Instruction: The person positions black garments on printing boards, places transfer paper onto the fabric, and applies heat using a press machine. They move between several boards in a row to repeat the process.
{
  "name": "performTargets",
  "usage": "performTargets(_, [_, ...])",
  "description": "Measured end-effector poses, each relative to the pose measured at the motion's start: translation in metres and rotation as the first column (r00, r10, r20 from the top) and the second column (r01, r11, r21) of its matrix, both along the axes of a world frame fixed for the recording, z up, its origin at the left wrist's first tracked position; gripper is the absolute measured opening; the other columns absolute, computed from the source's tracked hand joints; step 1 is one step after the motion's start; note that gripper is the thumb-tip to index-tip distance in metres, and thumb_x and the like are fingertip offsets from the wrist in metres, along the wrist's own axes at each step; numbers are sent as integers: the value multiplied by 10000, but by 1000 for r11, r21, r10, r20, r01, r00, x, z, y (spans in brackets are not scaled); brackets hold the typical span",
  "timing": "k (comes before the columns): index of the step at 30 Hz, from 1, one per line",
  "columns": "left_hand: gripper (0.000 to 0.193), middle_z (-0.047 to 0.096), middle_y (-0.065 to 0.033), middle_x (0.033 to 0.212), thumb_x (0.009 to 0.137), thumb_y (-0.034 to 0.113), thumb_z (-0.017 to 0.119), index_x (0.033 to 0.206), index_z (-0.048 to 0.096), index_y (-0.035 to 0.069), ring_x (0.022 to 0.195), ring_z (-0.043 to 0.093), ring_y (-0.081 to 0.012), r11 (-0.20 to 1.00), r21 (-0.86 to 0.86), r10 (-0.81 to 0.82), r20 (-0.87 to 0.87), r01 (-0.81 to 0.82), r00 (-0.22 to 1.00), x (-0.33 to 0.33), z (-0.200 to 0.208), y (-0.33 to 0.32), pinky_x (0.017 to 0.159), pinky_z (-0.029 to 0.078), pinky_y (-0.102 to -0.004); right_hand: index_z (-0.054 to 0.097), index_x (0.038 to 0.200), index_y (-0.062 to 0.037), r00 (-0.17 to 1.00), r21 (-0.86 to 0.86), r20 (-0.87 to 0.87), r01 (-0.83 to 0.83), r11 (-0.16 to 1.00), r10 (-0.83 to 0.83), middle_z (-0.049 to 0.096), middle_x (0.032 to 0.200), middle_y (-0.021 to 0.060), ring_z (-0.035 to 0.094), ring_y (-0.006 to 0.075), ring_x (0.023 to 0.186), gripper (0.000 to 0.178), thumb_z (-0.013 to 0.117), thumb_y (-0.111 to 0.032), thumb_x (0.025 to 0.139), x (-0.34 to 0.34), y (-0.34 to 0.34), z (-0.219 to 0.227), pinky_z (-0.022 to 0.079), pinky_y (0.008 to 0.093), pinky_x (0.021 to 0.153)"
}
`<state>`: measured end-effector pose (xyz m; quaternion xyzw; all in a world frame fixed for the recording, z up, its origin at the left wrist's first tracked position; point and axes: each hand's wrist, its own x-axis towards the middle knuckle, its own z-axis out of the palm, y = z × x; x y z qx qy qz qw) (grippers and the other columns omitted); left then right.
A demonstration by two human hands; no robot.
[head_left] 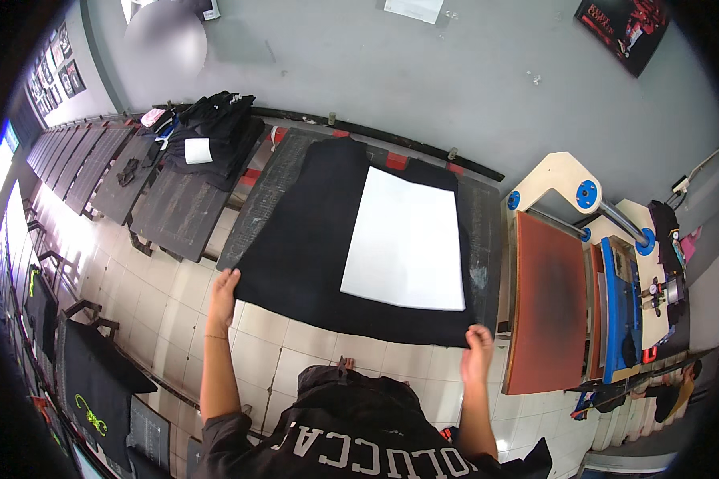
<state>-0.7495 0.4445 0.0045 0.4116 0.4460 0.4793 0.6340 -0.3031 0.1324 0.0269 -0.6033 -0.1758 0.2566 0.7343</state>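
My left hand [222, 297] pinches the near left corner of the black shirt [311, 231], fingers closed over the hem; my right hand [478, 350] grips the near right corner the same way (thumb side hidden, so how tight I cannot tell). The shirt lies flat on the dark bench [276, 180], its near hem hanging just past the bench's front edge toward me, with the white sheet [407, 239] on its right half.

What worries me: the sheet only rests there; if I tug one corner harder than the other, the cloth could skew and the sheet could slide or turn out of square; a quick lift of the hem might let air under it and float it off. A wrinkle pulled in beneath the sheet would stay unseen.

The shirt's long axis runs from me toward the wall, leaning a little left at the far end; the narrow far end points at the wall, the wide hem at me. The sheet's long side follows nearly the same line. The press [547, 299] stands just right of the bench.
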Motion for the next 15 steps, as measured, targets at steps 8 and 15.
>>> performTargets(8, [289, 414, 73, 704, 973, 190, 580, 713, 513, 81, 670, 353, -52, 981, -151, 108, -79, -119, 991, -11, -108, -30, 625, 323, -230, 563, 1140, -33, 985, -232, -152, 45, 972, -82, 576, 982, 22, 525, 102, 956, 299, 686, -93, 874, -18, -15, -121, 409, 244, 789])
performTargets(15, [305, 424, 67, 708, 981, 223, 581, 724, 520, 72, 666, 383, -55, 988, -142, 6, -296, -51, 955, -31, -140, -36, 624, 367, -217, 521, 1080, -75, 990, -427, -134, -22, 904, -39, 623, 952, 36, 594, 122, 855, 297, 722, -118, 866, -12, -32, -145, 510, 304, 718])
